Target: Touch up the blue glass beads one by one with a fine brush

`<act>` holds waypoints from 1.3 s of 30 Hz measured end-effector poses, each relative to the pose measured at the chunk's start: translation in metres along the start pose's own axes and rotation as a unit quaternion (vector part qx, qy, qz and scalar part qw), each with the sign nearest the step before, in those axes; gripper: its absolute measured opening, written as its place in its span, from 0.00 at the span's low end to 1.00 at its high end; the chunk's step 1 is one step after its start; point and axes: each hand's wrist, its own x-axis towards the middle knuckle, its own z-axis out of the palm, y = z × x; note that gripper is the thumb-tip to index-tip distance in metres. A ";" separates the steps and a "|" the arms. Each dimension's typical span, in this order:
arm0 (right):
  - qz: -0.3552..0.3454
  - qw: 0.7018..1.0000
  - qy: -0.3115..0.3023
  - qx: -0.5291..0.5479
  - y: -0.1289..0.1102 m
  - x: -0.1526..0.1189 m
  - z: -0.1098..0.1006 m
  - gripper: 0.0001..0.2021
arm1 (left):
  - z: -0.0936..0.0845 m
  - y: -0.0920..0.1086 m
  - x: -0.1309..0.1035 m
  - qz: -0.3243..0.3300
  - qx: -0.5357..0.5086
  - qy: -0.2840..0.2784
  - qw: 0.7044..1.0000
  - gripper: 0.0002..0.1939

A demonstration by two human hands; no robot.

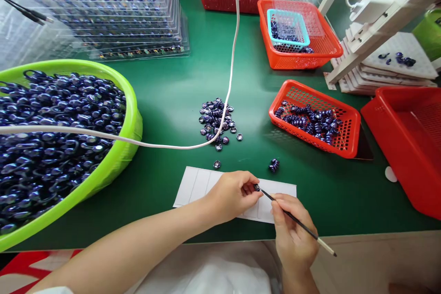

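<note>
- The left hand (237, 195) pinches a small dark piece (257, 187) between thumb and fingers, just above a white paper strip (197, 184).
- The right hand (296, 232) grips a thin stick (300, 223) like a pen, its front end meeting the piece; whether they touch is too small to tell.
- Work on this piece looks under way, and nothing shows it complete.
- A loose pile of similar round pieces (215, 114) lies on the green desk (165, 96) beyond the paper, with one single piece (217, 164) nearer its edge; these are perhaps left to handle.
- A small dark cluster (274, 165) sits just beyond the paper's right part, and more clusters (310, 121) fill part of a red basket (296, 88); these may be done, though the view cannot confirm it.
- At left, a green tub (132, 101) is heaped with glossy dark loops (65, 105); their stage cannot be told.
</note>
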 end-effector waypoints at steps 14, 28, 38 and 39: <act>-0.004 0.998 0.056 0.025 -0.004 0.003 0.003 0.09 | -0.003 -0.001 0.002 0.016 -0.011 0.004 1.000 0.07; 0.063 0.997 0.025 -0.037 -0.005 0.002 0.003 0.04 | -0.001 -0.003 -0.001 0.057 0.033 0.002 0.998 0.08; 0.062 0.998 0.019 -0.005 -0.008 0.005 0.003 0.04 | 0.000 -0.003 -0.001 0.077 0.039 0.006 0.996 0.09; 0.062 0.998 0.016 -0.014 -0.009 0.005 0.003 0.04 | 0.000 -0.003 -0.002 0.078 0.041 0.005 0.996 0.08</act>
